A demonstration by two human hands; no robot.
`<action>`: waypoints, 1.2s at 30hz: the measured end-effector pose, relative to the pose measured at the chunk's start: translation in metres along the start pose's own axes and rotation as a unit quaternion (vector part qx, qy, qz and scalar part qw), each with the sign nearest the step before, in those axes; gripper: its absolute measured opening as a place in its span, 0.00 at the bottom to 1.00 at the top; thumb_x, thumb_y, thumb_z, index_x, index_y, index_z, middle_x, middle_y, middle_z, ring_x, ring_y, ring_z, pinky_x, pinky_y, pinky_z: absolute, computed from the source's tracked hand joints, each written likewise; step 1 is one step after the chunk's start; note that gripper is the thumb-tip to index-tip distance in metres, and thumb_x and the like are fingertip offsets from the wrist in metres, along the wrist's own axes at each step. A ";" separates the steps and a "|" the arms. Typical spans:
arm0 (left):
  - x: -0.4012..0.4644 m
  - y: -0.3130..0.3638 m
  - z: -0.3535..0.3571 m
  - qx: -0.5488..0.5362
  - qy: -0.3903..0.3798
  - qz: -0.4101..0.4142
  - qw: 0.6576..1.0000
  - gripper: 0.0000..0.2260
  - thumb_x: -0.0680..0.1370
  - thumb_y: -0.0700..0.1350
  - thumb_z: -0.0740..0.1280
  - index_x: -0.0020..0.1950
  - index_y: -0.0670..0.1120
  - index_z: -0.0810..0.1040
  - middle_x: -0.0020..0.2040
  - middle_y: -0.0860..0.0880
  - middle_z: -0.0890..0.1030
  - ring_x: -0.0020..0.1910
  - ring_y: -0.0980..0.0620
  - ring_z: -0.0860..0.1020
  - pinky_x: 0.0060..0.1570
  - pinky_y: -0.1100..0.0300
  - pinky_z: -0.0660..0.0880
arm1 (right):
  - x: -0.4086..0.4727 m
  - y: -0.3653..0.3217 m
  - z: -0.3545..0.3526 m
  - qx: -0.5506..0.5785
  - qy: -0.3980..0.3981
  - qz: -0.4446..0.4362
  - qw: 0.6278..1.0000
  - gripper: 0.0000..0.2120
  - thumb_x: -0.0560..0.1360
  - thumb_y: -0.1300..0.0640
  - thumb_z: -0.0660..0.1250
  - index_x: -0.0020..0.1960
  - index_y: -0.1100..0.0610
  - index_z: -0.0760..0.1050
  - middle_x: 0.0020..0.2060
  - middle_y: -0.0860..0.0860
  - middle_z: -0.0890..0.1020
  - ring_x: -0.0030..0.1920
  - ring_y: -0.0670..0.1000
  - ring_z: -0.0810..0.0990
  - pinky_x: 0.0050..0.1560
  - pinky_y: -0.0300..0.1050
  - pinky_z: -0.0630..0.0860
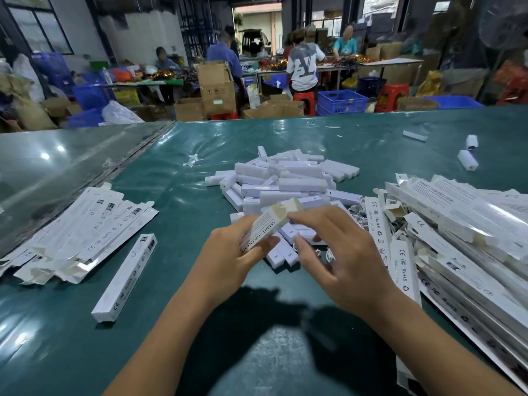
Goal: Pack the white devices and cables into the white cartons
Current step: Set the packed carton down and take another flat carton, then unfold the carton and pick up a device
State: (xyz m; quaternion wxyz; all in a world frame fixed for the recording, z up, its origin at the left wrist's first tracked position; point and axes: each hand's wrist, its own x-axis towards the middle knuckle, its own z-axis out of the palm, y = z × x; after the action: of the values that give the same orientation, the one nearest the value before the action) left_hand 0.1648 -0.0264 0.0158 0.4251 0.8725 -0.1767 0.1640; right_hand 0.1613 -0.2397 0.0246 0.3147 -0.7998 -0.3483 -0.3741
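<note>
Two carton stacks [77,232] flank the left hand [228,252] gripping a carton [264,227]; right hand [343,252] loosely open.

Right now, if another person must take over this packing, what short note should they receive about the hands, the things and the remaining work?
Left hand grips one carton, its far end open with flaps up. Right hand has its fingertips at that open end and holds nothing clearly.
Pile of white devices lies on the green table just beyond the hands; some white cables show at its right edge.
One closed carton lies alone at the left; whether it is filled I cannot tell.
Flat cartons wait in the left stack and the right stack.
Left: nearly the whole pile.
</note>
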 end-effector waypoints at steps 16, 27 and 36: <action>-0.002 0.006 0.003 0.059 -0.018 0.018 0.998 0.15 0.77 0.57 0.68 0.62 0.56 0.78 0.50 0.55 0.84 0.46 0.48 0.80 0.48 0.47 0.77 | 0.000 -0.006 0.006 0.180 0.007 0.185 0.966 0.09 0.79 0.55 0.67 0.57 0.48 0.83 0.50 0.43 0.82 0.51 0.47 0.81 0.45 0.37 0.76; -0.005 0.018 0.013 0.049 -0.007 0.047 0.998 0.12 0.77 0.62 0.65 0.57 0.60 0.76 0.41 0.61 0.78 0.36 0.56 0.74 0.38 0.52 0.75 | 0.002 -0.009 0.017 0.400 0.120 0.431 0.800 0.21 0.65 0.49 0.80 0.55 0.50 0.79 0.46 0.47 0.82 0.44 0.43 0.80 0.44 0.34 0.76; -0.007 0.019 0.014 0.118 -0.025 0.020 0.992 0.10 0.80 0.54 0.69 0.59 0.53 0.78 0.45 0.56 0.81 0.42 0.48 0.76 0.45 0.47 0.76 | -0.006 -0.021 0.015 0.225 -0.010 0.291 0.930 0.12 0.81 0.44 0.60 0.56 0.28 0.78 0.45 0.35 0.85 0.47 0.46 0.84 0.48 0.46 0.79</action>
State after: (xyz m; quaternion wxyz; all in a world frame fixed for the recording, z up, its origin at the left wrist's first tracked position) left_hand 0.1522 -0.0468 0.0176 0.3111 0.9166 -0.1842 0.1705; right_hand 0.1475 -0.2187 0.0171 0.5782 -0.7778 -0.1784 -0.1699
